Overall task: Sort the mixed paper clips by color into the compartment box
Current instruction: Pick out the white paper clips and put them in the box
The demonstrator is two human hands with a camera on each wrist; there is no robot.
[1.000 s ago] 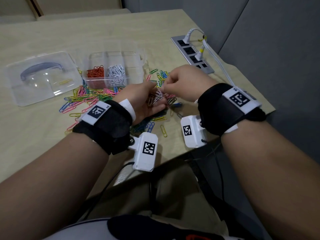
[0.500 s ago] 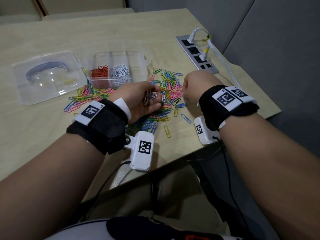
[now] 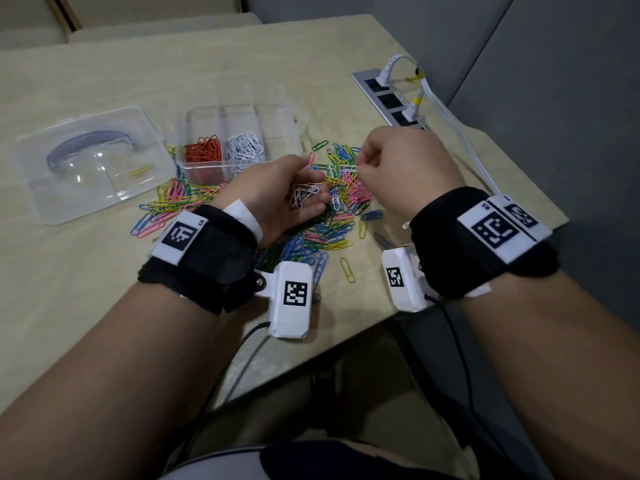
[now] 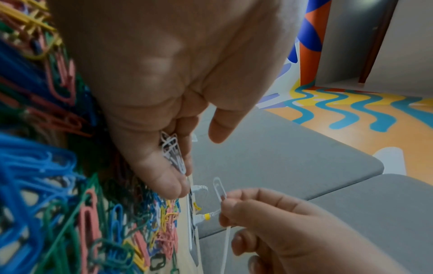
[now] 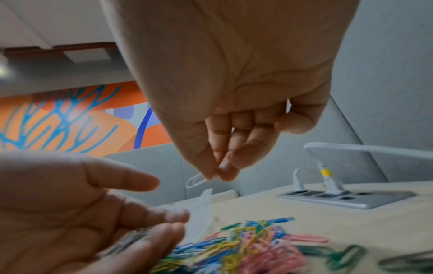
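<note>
A single white paper clip [image 5: 196, 180] is pinched between thumb and fingertip of the right hand [image 3: 405, 171], held in the air above the mixed pile [image 3: 332, 216] and just right of the left hand [image 3: 273, 195]. In the cupped palm of the left hand a small bunch of white clips [image 3: 304, 199] is cradled, the fingers loosely curled round it. The step in hand is judged to be the gathering of white clips, one at a time, into that palm. Beyond the hands, at the far left of the pile, the compartment box [image 3: 294, 116] is seen with orange clips [image 3: 202, 150] in one near compartment and white clips [image 3: 245, 148] in the one to its right; the other compartments appear unfilled. The clear lid [image 3: 93, 161] lies further left on the tabletop [image 3: 69, 271]. Next, the pinched clip would need to be passed across and released into the left palm without spilling the bunch, and the bunch later tipped only into the white compartment.
</note>
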